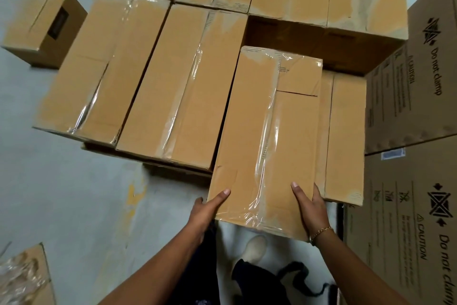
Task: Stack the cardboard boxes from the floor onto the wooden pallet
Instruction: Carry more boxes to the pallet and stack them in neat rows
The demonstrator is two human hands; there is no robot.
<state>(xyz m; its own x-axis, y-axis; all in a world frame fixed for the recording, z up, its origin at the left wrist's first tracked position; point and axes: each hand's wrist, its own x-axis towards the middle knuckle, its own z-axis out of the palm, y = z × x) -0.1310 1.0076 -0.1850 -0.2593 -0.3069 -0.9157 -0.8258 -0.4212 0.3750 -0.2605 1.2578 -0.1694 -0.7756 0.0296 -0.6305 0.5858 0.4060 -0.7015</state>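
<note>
A person's left hand (210, 208) and right hand (310, 205) clasp the near end of a taped cardboard box (262, 126), its long axis pointing away, above a lower-tier box (346, 136).

2 hands (210, 208) (310, 205), 10 plain boxes (249, 119), 2 printed cartons (420, 97) (400, 230)

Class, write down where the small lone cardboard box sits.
In the head view, the small box sits on the floor at upper left, just left of the stack's leftmost box.
</note>
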